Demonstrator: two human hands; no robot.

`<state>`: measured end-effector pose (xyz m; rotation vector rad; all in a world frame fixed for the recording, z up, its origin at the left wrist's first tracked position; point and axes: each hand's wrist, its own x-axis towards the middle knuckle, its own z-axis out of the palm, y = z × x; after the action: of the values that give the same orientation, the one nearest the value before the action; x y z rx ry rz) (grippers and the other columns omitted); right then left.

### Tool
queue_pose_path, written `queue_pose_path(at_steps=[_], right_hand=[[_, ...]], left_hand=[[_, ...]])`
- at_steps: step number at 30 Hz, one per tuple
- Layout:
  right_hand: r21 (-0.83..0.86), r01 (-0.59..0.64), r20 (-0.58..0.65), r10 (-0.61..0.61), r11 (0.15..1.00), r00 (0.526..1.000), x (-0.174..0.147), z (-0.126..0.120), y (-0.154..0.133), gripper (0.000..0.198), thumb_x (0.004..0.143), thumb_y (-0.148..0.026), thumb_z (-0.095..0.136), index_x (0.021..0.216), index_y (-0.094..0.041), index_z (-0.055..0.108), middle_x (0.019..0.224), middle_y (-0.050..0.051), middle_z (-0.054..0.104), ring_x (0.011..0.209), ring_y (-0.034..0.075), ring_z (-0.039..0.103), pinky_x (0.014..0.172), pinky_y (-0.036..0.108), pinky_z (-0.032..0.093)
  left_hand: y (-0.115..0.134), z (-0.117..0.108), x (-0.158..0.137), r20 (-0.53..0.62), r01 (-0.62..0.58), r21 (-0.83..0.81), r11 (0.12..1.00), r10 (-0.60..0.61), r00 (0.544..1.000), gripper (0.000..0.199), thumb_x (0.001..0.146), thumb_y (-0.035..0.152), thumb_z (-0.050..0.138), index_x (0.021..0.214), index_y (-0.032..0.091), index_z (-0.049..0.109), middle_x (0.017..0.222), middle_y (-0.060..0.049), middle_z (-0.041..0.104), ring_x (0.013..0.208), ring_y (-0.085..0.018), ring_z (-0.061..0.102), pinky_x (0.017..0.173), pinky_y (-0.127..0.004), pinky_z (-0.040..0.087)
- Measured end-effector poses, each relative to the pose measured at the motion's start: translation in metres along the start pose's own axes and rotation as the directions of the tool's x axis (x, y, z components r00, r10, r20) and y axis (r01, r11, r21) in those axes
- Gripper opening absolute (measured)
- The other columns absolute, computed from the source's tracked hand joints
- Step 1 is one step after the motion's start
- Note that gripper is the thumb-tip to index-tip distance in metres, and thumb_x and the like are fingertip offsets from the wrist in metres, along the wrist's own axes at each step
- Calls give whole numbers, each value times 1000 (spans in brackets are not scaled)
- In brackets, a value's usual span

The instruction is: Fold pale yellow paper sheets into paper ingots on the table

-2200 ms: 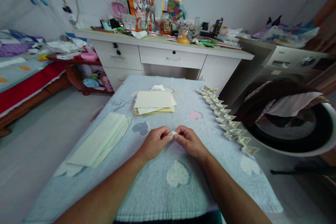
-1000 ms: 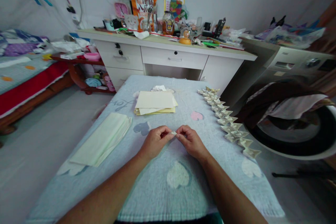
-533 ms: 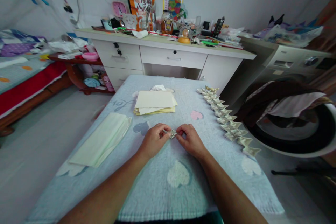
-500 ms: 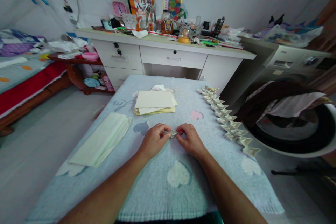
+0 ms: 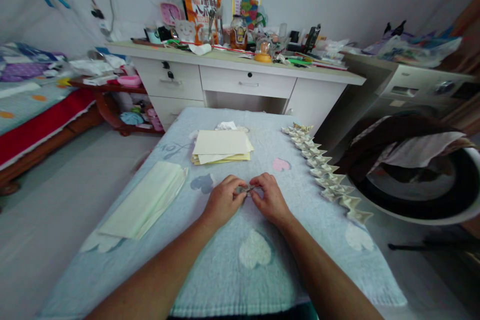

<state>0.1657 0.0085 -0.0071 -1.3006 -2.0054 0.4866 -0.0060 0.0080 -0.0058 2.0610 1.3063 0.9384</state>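
Observation:
Between the fingertips of both hands is a small folded paper piece (image 5: 247, 188), greyish and patterned, partly hidden by the fingers. My left hand (image 5: 225, 200) pinches its left end with thumb and fingers. On its right end, my right hand (image 5: 272, 201) pinches in the same way. Both hands are low over the cloth-covered table (image 5: 225, 270). Beyond them lies a stack of cream paper sheets (image 5: 222, 142). To the left is a pale green folded paper bundle (image 5: 144, 200). A row of pointed folded paper shapes (image 5: 326, 171) runs down the table's right side.
White crumpled paper (image 5: 226, 125) sits behind the stack. A white desk (image 5: 247, 80) crowded with jars and bags stands at the back. An open washing machine door (image 5: 463, 195) with clothes is at right, a bed (image 5: 41, 105) at left.
Both hands have closed in slightly around the paper piece. Its flat patterned face has turned and narrowed from view. The stack, the bundle and the row have stayed in place.

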Motion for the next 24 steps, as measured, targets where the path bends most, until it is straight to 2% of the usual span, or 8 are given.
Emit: queue_pose_path(at_steps=[8,16,20,24], right_hand=[[-17,24,5,-24,1000,1000,2,2,3,7,82,-12,61,83,-19,62,83,3,57,85,19,49,79,31,37],[52,-5,1,5,999,1000,3,-2,4,7,83,-13,57,81,-19,59,83,2,58,84,18,49,78,30,37],[177,-98,-10,101,979,995,2,-4,7,5,85,-17,54,81,-19,57,81,2,58,79,16,51,73,28,38],[338,-192,9,201,921,980,1,-4,8,9,89,-25,48,83,-20,54,75,-1,55,70,14,50,65,26,37]], left_hand=[[0,5,2,9,-13,94,996,12,1000,9,83,17,56,83,20,65,84,-2,61,79,-15,58,71,-26,43],[2,1,1,-19,-14,60,998,16,1000,11,85,16,49,81,20,59,81,-1,62,78,-16,58,71,-26,41],[3,-3,1,-42,74,-36,997,-76,996,11,87,20,46,83,20,57,78,-1,63,76,-16,61,69,-26,42],[1,-2,0,-45,184,-248,951,-201,978,11,89,27,43,87,21,53,79,0,64,67,-14,65,62,-24,44]])
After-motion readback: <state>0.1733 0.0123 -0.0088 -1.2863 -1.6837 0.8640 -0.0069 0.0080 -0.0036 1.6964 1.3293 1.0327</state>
